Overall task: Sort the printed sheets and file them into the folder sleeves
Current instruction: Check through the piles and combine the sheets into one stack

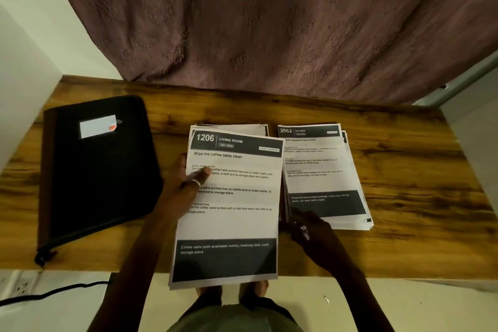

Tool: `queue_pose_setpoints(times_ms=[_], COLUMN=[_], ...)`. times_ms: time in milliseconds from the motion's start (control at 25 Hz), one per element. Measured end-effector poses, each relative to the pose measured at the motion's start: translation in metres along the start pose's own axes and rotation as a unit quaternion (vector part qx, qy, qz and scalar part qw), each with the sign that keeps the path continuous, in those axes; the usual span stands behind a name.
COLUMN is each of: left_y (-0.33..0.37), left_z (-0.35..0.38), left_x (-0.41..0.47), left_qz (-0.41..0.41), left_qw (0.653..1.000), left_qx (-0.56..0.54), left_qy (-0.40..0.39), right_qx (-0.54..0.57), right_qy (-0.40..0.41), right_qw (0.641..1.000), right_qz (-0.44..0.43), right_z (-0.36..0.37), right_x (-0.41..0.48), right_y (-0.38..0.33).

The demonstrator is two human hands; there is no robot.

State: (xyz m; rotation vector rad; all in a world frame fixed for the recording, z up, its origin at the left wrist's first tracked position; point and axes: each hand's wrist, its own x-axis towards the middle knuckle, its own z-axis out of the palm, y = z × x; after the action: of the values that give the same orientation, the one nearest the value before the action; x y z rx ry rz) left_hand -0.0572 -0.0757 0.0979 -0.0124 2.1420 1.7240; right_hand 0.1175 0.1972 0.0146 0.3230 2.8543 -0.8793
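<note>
Nearest us, our left hand pinches the dark-banded 1206 sheet; right hand, blurred, perhaps touches the 3562 stack, grip unclear; black folder closed, left.

Your left hand pinched the sheet, with the ringed thumb on top and the fingers hidden beneath. Your right hand was extended forward, blurred, its finger pose unclear.
</note>
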Motion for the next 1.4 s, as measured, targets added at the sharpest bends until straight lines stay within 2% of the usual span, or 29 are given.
queue_pose_setpoints(times_ms=[80,160,280,320,400,520,560,640,800,1000,1200,1400], left_y=[0.005,0.010,0.016,0.016,0.016,0.019,0.021,0.021,0.019,0.017,0.016,0.017], left_z=[-0.001,-0.002,-0.004,-0.004,-0.005,-0.003,-0.003,-0.004,-0.011,-0.019,-0.019,-0.017], left_x=[0.001,0.001,-0.001,-0.002,-0.003,-0.003,-0.004,-0.004,-0.005,-0.006,-0.004,-0.004], left_qz=[0.010,0.018,0.018,0.015,0.012,0.008,0.006,0.016,0.020,-0.002,-0.011,0.033], left_qw=[1.000,1.000,0.999,0.999,0.998,0.997,0.997,0.996,0.994,0.994,0.991,0.991], left_qx=[0.000,0.006,0.004,0.002,-0.001,0.012,0.020,0.030,0.024,-0.023,-0.028,-0.039], left_qy=[-0.012,-0.024,-0.043,-0.050,-0.065,-0.078,-0.077,-0.084,-0.107,-0.107,-0.131,-0.126], right_qx=[0.165,0.287,0.441,0.455,0.408,0.232,0.147,0.027,0.029,0.107,-0.001,0.014], right_qy=[0.010,0.070,0.141,0.144,0.114,-0.006,-0.035,-0.083,-0.193,-0.220,-0.289,-0.280], right_qw=[0.985,0.952,0.885,0.878,0.906,0.968,0.979,0.976,0.951,0.942,0.934,0.942], right_qz=[0.055,0.078,0.040,0.031,0.002,-0.097,-0.138,-0.200,-0.241,-0.231,-0.209,-0.185], right_z=[-0.032,-0.063,-0.104,-0.116,-0.143,-0.165,-0.163,-0.153,-0.132,-0.140,-0.135,-0.132], right_x=[0.011,0.024,0.049,0.058,0.081,0.115,0.125,0.141,0.157,0.163,0.174,0.180], right_y=[-0.015,-0.028,-0.055,-0.065,-0.098,-0.155,-0.171,-0.195,-0.207,-0.205,-0.201,-0.198])
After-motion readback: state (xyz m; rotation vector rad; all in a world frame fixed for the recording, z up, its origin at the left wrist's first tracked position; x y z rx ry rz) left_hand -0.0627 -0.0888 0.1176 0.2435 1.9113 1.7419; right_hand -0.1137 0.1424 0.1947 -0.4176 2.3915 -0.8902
